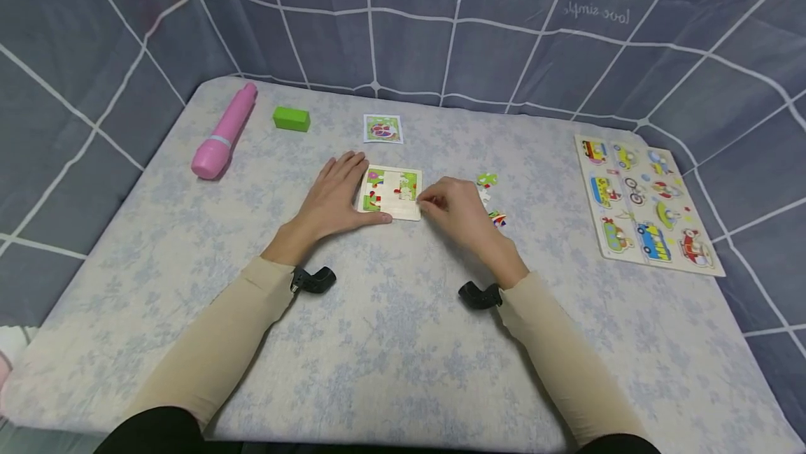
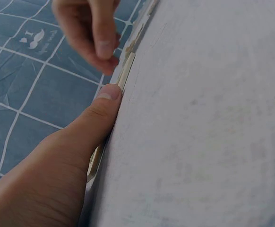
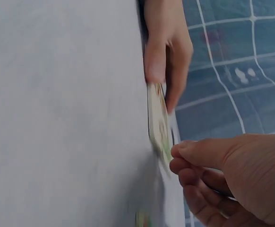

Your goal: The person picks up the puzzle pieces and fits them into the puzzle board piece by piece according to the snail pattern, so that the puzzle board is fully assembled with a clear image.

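A small wooden jigsaw board (image 1: 392,215) lies on the table with colourful pieces in its corners and bare wood through the middle. My left hand (image 1: 340,201) rests along its left side, fingers straight towards the far edge and the thumb laid along the near edge. In the left wrist view the thumb (image 2: 97,113) presses against the board's side (image 2: 126,71). At the board's right edge, my right hand (image 1: 458,210) has its fingers curled, with thumb and index tips together and no piece showing between them. Loose puzzle pieces (image 1: 487,180) lie just beyond the right hand.
A square picture card (image 1: 383,129) with a fruit print lies behind the board. Further left are a green block (image 1: 292,119) and a pink cylindrical thing (image 1: 225,133). A larger vehicle puzzle board (image 1: 648,206) lies at the right. A grey checked curtain (image 1: 409,48) surrounds the table's back.
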The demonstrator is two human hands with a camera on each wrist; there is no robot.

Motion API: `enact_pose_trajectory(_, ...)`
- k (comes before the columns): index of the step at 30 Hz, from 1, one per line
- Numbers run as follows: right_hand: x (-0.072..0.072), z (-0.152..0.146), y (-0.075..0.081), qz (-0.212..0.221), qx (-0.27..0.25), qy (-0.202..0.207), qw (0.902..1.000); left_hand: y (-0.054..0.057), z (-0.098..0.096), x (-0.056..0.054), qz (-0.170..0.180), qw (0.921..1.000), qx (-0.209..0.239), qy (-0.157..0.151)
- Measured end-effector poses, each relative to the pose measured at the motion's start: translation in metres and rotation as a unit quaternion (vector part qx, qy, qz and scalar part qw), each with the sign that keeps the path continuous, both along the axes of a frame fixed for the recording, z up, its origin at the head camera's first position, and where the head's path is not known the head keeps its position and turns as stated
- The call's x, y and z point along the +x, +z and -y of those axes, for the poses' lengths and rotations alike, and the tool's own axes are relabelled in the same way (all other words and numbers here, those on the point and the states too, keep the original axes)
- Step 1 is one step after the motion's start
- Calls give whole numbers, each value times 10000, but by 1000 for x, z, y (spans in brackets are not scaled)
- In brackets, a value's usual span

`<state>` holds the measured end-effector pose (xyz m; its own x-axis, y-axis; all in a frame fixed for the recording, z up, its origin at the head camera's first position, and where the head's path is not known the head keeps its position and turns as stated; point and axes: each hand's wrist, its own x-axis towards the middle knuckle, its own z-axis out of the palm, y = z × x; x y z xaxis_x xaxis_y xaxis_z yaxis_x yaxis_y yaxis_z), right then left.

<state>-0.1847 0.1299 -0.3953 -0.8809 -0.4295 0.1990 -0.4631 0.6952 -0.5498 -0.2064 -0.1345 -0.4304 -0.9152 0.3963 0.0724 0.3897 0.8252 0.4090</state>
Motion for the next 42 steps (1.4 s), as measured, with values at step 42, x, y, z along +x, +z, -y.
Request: enact_pose_trajectory(42,38,-82,-9,272,-358,-285,9986,0,-2,-2,-5,10000,-29,-28)
